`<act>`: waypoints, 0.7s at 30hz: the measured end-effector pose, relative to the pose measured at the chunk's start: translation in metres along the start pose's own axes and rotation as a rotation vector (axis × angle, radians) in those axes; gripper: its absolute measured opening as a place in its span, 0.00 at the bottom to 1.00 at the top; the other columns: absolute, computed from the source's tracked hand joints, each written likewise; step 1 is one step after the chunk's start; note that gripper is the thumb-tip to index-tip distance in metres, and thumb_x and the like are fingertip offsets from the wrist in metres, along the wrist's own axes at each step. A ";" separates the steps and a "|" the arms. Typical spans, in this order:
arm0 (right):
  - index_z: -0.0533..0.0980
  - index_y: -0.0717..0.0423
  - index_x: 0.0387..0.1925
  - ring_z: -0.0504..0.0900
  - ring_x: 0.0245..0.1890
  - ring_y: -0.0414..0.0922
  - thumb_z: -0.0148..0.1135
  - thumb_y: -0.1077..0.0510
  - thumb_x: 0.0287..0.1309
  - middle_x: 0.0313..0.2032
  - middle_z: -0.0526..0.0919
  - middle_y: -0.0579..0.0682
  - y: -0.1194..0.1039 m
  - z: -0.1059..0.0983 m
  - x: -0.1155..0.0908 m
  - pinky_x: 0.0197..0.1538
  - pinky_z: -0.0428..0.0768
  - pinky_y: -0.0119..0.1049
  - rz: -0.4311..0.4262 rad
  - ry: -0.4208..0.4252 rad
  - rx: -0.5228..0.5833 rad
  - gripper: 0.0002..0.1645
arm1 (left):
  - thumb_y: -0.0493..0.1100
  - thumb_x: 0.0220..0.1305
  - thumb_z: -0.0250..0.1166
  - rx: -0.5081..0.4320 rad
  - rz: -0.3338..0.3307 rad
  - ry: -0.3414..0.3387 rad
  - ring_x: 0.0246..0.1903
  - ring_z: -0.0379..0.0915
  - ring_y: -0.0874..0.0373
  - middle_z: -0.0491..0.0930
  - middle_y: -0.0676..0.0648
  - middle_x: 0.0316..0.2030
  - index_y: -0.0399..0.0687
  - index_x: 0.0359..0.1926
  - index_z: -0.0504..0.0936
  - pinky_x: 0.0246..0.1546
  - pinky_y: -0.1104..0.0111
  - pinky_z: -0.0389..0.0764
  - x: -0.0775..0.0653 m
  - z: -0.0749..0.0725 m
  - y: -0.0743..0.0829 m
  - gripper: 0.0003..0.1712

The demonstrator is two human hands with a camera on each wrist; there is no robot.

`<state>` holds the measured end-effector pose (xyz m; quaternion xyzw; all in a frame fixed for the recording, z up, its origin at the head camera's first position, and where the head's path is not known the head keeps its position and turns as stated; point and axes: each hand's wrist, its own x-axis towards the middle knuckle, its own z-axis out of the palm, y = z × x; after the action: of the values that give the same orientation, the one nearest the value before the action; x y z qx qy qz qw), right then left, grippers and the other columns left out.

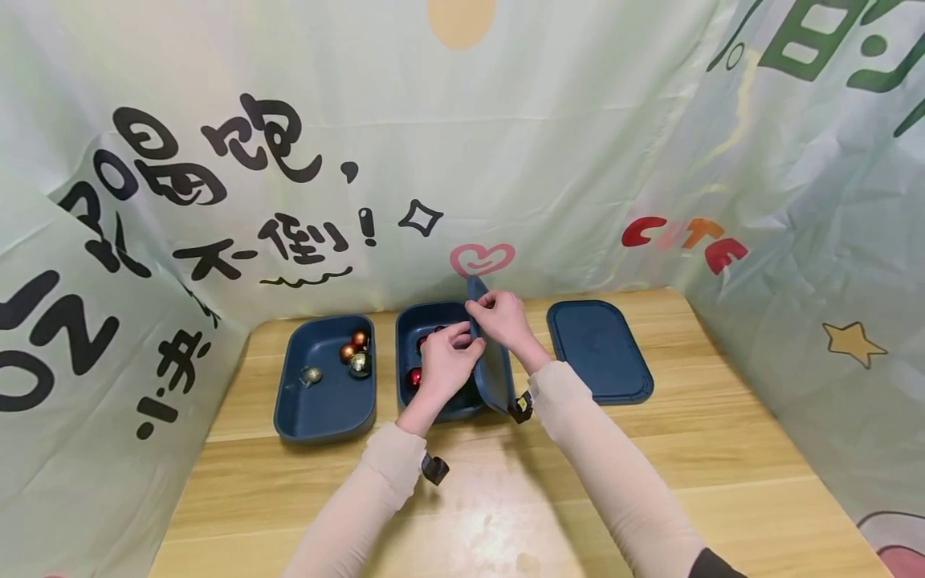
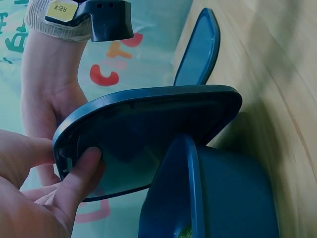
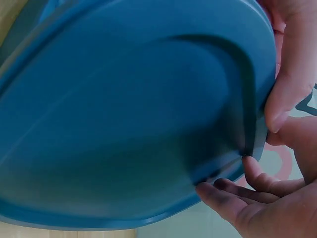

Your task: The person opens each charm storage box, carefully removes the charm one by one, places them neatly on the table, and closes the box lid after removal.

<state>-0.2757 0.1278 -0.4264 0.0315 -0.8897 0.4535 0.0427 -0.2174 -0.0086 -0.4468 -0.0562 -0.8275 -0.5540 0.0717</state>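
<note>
Lid (image 1: 495, 376) — upright, tilted, long axis near-to-far, over middle box's (image 1: 455, 413) right side; left hand (image 1: 446, 363) and right hand (image 1: 504, 323) pinching its rim — right farther.

Head view bright, pale glare and soft shadows on the bench (image 1: 491, 502); wrist views dimmer, blue-green cast, lid (image 2: 133, 129) darkly shaded.

A blue rounded lid (image 1: 495, 373) is held nearly upright at the right of a blue box (image 1: 407, 341).
</note>
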 end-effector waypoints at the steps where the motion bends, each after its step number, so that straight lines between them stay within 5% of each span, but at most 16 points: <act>1: 0.84 0.59 0.38 0.77 0.25 0.46 0.63 0.48 0.70 0.26 0.82 0.50 0.000 -0.001 0.000 0.33 0.73 0.34 0.007 0.005 0.001 0.18 | 0.42 0.67 0.72 -0.002 -0.004 -0.005 0.40 0.92 0.49 0.91 0.38 0.46 0.38 0.62 0.85 0.43 0.56 0.90 0.000 0.000 0.001 0.24; 10: 0.82 0.57 0.34 0.74 0.24 0.46 0.61 0.48 0.68 0.21 0.76 0.45 0.000 -0.007 -0.002 0.31 0.71 0.36 0.074 0.052 0.019 0.17 | 0.46 0.68 0.71 -0.003 -0.018 -0.026 0.43 0.92 0.50 0.91 0.40 0.48 0.44 0.61 0.87 0.45 0.55 0.90 -0.001 0.006 0.004 0.23; 17: 0.72 0.51 0.19 0.62 0.17 0.44 0.58 0.50 0.67 0.14 0.64 0.41 0.002 -0.018 -0.003 0.28 0.64 0.38 0.132 0.077 0.105 0.20 | 0.49 0.76 0.64 -0.079 -0.038 -0.085 0.31 0.91 0.48 0.92 0.42 0.40 0.44 0.62 0.86 0.35 0.64 0.89 -0.002 0.014 0.001 0.21; 21: 0.65 0.48 0.16 0.60 0.16 0.43 0.58 0.50 0.66 0.13 0.60 0.40 0.005 -0.024 -0.003 0.27 0.62 0.38 0.162 0.102 0.151 0.23 | 0.51 0.79 0.59 -0.012 -0.020 -0.193 0.45 0.91 0.48 0.91 0.41 0.47 0.43 0.69 0.80 0.50 0.55 0.88 -0.005 0.019 -0.002 0.26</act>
<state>-0.2723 0.1504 -0.4161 -0.0605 -0.8492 0.5224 0.0483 -0.2142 0.0085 -0.4563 -0.1013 -0.8276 -0.5519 -0.0142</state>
